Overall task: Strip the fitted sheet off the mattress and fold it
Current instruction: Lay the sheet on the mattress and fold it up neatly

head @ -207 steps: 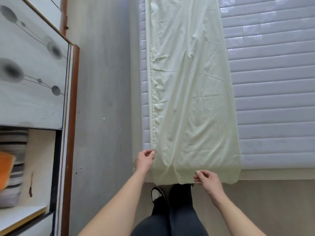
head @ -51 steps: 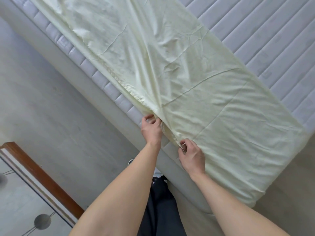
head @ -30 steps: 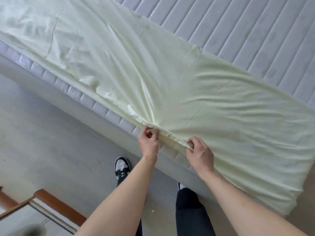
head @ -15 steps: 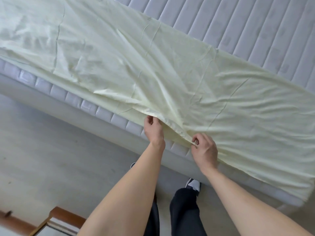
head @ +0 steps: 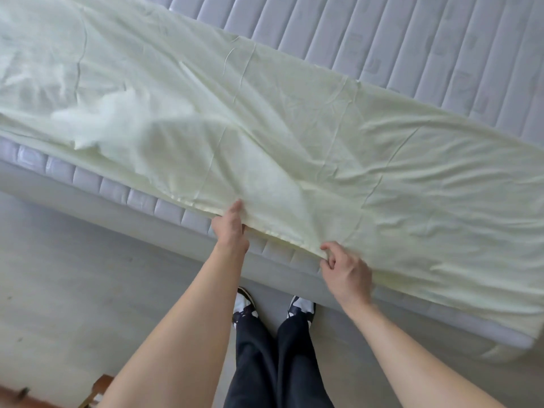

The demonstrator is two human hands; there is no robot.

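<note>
Head view: fitted sheet (head: 294, 119) long axis runs L–R across mattress (head: 426, 48). L hand (head: 231, 228) + R hand (head: 344, 272) pinch near hem, close together, mid-length.

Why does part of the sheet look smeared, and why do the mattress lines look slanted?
Head view: the sheet is motion-blurred at a raised fold on the left, while the creases to the right stay sharp; the right hand is slightly blurred, the left hand crisper. The wide-angle lens and tilted head skew the mattress ribs. Lighting is soft, without glare.
</note>
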